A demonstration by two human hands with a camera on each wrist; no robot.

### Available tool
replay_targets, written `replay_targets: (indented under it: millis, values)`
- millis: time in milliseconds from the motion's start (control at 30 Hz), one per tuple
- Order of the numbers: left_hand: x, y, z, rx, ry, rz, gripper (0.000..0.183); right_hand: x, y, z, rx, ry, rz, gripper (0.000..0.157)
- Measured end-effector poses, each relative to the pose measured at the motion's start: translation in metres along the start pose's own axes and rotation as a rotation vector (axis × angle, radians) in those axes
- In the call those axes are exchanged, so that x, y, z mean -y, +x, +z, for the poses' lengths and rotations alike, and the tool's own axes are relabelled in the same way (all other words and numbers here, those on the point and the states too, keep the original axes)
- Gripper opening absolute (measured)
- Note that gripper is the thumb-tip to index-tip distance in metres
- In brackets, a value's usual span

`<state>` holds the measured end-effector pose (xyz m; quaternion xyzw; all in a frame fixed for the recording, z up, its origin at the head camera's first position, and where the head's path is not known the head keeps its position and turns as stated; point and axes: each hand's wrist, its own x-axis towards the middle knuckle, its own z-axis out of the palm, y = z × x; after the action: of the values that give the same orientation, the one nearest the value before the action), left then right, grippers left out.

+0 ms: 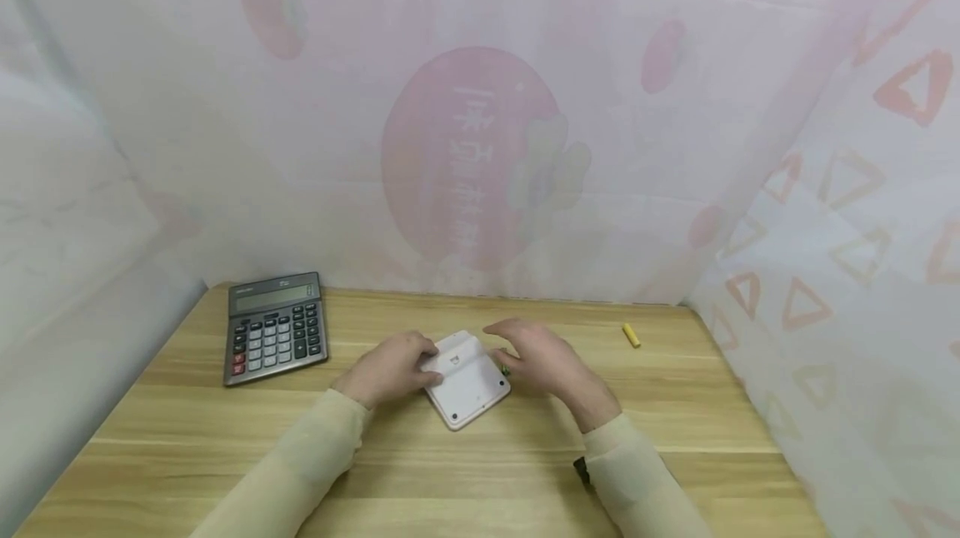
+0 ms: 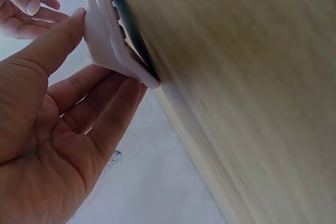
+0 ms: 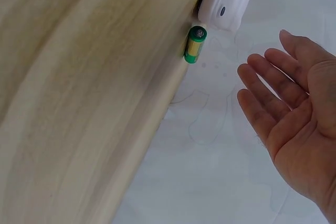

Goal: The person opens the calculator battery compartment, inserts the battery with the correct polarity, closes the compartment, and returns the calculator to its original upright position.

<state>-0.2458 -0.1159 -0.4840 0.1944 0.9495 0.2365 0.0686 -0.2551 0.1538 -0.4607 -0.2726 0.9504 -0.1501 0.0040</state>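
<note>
A pale pink calculator (image 1: 467, 388) lies face down near the middle of the table, its back panel and small dark feet facing up. My left hand (image 1: 393, 367) holds it by its left edge. In the left wrist view, thumb and fingers pinch the calculator (image 2: 105, 40), and a row of keys shows under its raised side. My right hand (image 1: 543, 363) hovers just right of the calculator with nothing in it; in the right wrist view its fingers (image 3: 265, 90) are spread and relaxed. Beside the calculator's edge, a green and yellow battery (image 3: 195, 45) rests on the table, mostly covered by the right hand in the head view.
A larger grey desk calculator (image 1: 276, 328) lies face up at the back left of the wooden table (image 1: 450, 488). Toward the back right is a small yellow cylinder (image 1: 631, 335). Pale printed sheets (image 1: 337, 146) enclose the back and sides.
</note>
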Motion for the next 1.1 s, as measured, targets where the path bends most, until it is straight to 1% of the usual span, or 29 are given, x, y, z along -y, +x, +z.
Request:
replay_targets:
  millis: [167,267,467,800,933,1100]
  values:
    - [0.001,0.0,-0.001,-0.003,-0.006,0.002,0.046,0.007,0.007,0.002,0.003,-0.055,-0.03,0.041]
    - [0.002,0.0,-0.001,-0.009,-0.008,0.008,0.045,0.011,0.012,0.003,0.006,-0.063,-0.051,0.039]
    - [0.002,-0.001,0.0,-0.002,-0.011,0.014,0.045,0.016,0.018,0.008,0.034,-0.09,-0.055,0.034]
    - [0.002,0.0,0.003,-0.004,-0.014,0.015,0.046,0.022,0.028,0.01,0.078,-0.139,-0.104,0.03]
    - [0.002,0.0,0.003,-0.006,-0.017,0.015,0.046,0.023,0.034,0.012,0.088,-0.16,-0.157,0.027]
    - [0.002,-0.001,0.002,-0.01,-0.024,0.016,0.046,0.025,0.04,0.012,0.111,-0.203,-0.245,0.023]
